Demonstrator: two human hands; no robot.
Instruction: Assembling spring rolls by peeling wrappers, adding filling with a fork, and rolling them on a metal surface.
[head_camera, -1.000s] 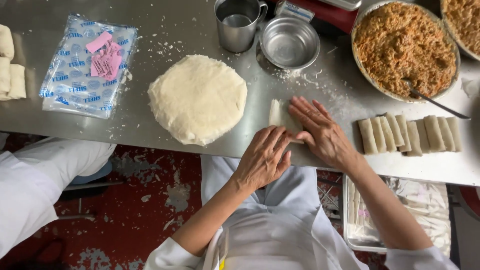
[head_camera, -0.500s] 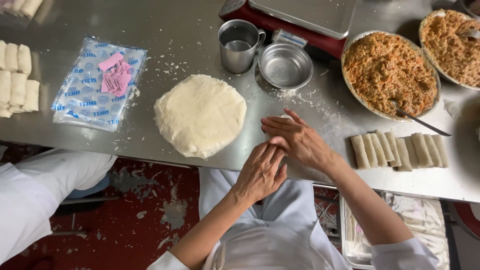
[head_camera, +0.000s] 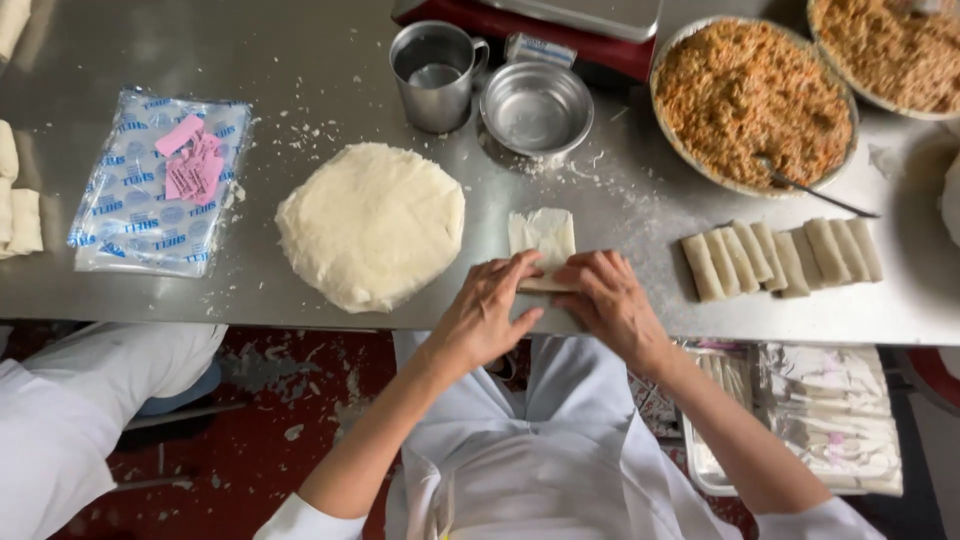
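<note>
Head view: wrapper (head_camera: 543, 240) lies seemingly gripped under both hands (head_camera: 550, 305).

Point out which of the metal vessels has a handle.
The tall metal cup left of the shallow bowl; it alone has a side handle.
</note>
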